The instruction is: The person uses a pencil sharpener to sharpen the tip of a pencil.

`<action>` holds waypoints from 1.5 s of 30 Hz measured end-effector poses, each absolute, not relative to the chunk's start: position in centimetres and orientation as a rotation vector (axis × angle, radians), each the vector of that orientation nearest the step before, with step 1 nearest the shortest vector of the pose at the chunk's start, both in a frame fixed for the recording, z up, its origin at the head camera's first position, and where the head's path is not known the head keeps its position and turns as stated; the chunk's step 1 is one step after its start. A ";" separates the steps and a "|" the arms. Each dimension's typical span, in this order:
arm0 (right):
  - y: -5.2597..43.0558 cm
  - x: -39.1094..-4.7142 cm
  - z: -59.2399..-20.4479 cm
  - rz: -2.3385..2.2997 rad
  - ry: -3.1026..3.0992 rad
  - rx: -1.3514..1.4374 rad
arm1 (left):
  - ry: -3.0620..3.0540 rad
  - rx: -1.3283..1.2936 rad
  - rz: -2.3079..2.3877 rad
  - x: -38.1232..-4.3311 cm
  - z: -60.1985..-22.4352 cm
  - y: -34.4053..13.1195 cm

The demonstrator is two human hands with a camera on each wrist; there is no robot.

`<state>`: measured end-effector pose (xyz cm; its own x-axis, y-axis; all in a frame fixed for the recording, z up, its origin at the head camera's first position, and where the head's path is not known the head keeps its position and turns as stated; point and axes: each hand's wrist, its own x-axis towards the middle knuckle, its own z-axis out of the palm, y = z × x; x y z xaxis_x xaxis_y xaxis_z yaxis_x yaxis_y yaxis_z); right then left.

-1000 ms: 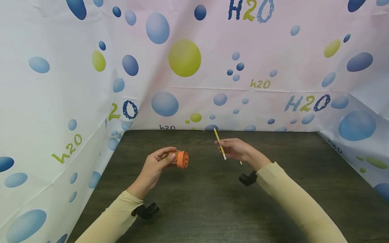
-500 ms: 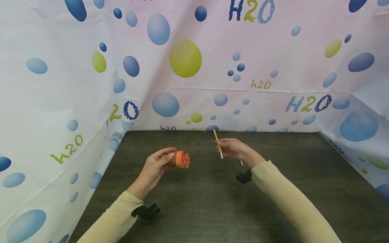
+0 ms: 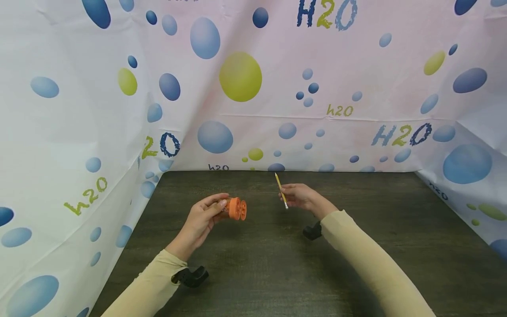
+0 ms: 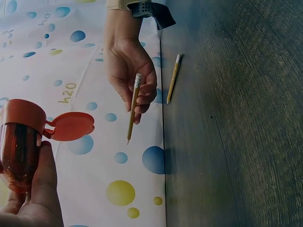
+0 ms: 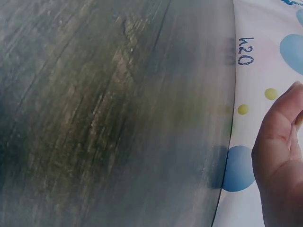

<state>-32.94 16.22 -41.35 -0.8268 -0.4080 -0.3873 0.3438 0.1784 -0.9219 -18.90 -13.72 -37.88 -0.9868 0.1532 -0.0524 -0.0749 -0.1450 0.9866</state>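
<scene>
My left hand (image 3: 200, 220) grips an orange pencil sharpener (image 3: 234, 208) with a see-through brown body, held sideways above the table. In the left wrist view its round flip lid (image 4: 73, 126) stands swung out from the orange collar. To the right, my right hand (image 3: 306, 198) pinches a yellow pencil (image 3: 281, 191) between thumb and fingers, its white eraser end down and its point tilted up and away. A second pencil (image 4: 174, 78) lies on the table in the left wrist view; the head view hides it behind my right hand. The right wrist view catches only part of that hand.
The dark wooden table (image 3: 253, 273) reaches back to a white printed sheet (image 3: 269, 53), which also rises along both sides. A black wrist mount (image 3: 190, 276) hangs under the left sleeve, and another black mount (image 3: 313, 231) under the right one.
The sharpener's lid has swung away from its collar. My right hand has drifted a little left with its pencil, and the second pencil's end has gone out of sight behind it.
</scene>
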 end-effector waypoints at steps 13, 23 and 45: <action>16.1 -33.7 -42.5 -1.683 1.889 -0.084 | 1.947 0.078 2.264 -18.9 -38.0 -13.7; 15.7 -33.7 -43.1 -1.656 1.964 -0.047 | 1.956 0.075 2.254 -18.8 -38.1 -13.8; 15.4 -33.4 -44.2 -1.556 2.084 -0.002 | 1.944 0.116 2.244 -18.9 -38.5 -13.9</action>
